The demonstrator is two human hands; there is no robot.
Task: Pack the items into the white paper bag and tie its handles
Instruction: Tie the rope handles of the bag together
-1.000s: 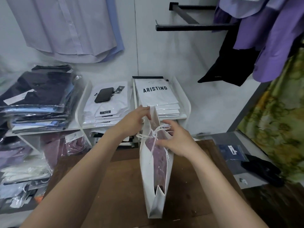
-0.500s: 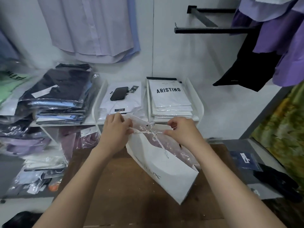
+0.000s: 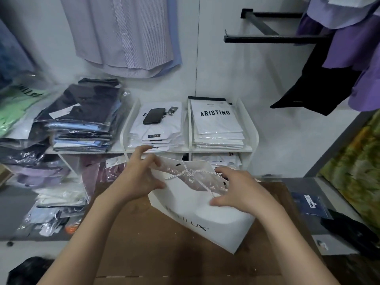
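The left hand is open wide, with the fingers spread, and it touches the left upper edge of the white paper bag. The right hand is also open, with loose fingers; its thumb rests on the front face of the bag, and its fingers reach over the right side of the mouth. Neither hand pinches the rope.

Between the hands, the rope handles are tied in one knot above the mouth. A purple item in clear plastic shows inside. The bag lies tilted on the brown table.

Behind the table is a white shelf with stacks of packed shirts. A black phone lies on one stack.
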